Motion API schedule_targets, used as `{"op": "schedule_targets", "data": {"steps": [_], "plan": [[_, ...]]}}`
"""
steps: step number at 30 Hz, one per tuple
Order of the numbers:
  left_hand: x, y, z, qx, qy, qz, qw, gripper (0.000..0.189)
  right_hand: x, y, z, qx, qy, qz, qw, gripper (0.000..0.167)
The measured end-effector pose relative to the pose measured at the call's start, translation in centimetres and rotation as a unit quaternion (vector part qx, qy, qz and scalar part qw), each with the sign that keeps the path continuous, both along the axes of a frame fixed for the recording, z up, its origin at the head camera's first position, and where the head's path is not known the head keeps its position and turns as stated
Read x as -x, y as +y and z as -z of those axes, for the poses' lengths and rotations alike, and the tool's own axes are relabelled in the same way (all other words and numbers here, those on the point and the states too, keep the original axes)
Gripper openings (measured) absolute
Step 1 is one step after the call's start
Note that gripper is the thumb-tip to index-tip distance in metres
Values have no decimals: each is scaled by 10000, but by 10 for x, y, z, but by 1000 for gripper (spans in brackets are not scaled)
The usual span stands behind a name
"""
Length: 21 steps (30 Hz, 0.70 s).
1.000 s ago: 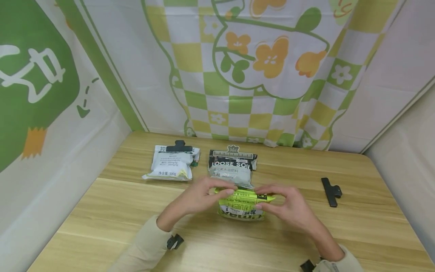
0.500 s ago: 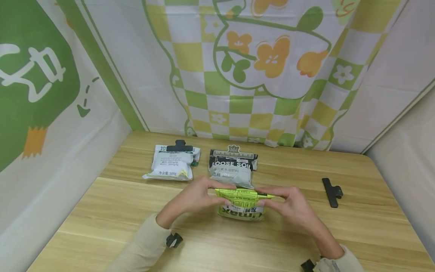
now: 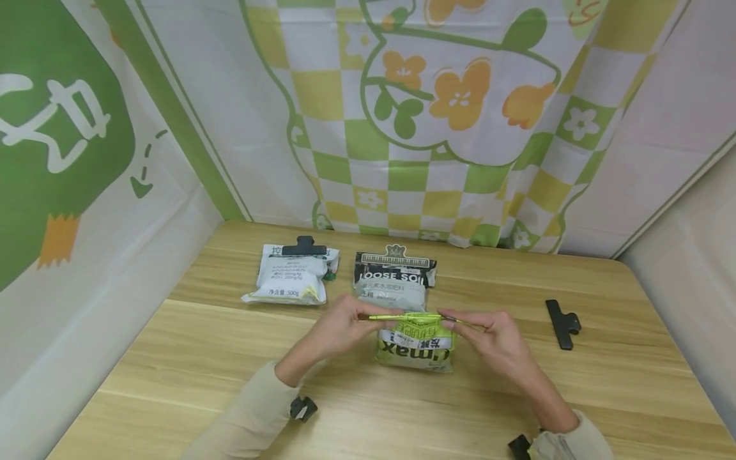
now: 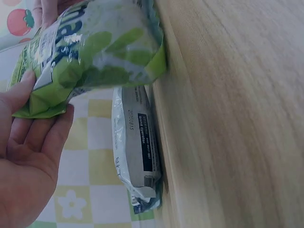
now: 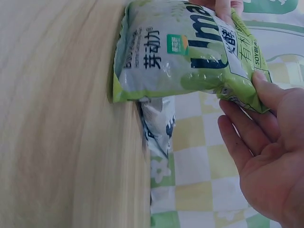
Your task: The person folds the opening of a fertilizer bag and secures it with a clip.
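Observation:
A lime-green and white fertilizer bag [image 3: 415, 354] stands on the table in front of me, its top edge folded over. My left hand [image 3: 339, 327] pinches the left end of that fold between thumb and fingers. At the other end my right hand [image 3: 499, 337] pinches it the same way. In the left wrist view, the thumb lies on the near face of the bag [image 4: 107, 52] with the fingers behind it. The right wrist view shows the printed front of the bag [image 5: 175, 54] and its lower edge right at the tabletop.
Behind the held bag lies a black and grey "LOOSE SOIL" bag [image 3: 393, 291] with a crown-topped clip [image 3: 395, 257]. Left of it is a white bag [image 3: 290, 284] with a black clip [image 3: 305, 246]. A loose black clip [image 3: 561, 324] lies at the right on the wooden table [image 3: 621, 383].
The bag's top has narrowed to a thin folded edge, lifted slightly away from me, and more of the front print shows. Both hands have tightened to a pinch at its ends.

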State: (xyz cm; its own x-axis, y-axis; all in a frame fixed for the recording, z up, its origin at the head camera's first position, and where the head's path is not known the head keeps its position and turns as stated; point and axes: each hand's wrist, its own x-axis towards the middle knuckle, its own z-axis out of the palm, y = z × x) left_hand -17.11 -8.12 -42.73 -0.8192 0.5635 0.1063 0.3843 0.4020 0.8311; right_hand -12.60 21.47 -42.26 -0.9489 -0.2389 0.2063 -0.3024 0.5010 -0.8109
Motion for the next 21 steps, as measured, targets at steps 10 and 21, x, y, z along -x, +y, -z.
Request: {"op": "schedule_targets", "data": {"steps": [10, 21], "plan": [[-9, 2, -5, 294, 474, 164, 9983, 30, 3, 13, 4, -10, 704, -875, 9937, 26], [-27, -1, -1, 284, 1403, 508, 9884, 32, -9, 18, 2, -293, 669, -1041, 9919, 25]]}}
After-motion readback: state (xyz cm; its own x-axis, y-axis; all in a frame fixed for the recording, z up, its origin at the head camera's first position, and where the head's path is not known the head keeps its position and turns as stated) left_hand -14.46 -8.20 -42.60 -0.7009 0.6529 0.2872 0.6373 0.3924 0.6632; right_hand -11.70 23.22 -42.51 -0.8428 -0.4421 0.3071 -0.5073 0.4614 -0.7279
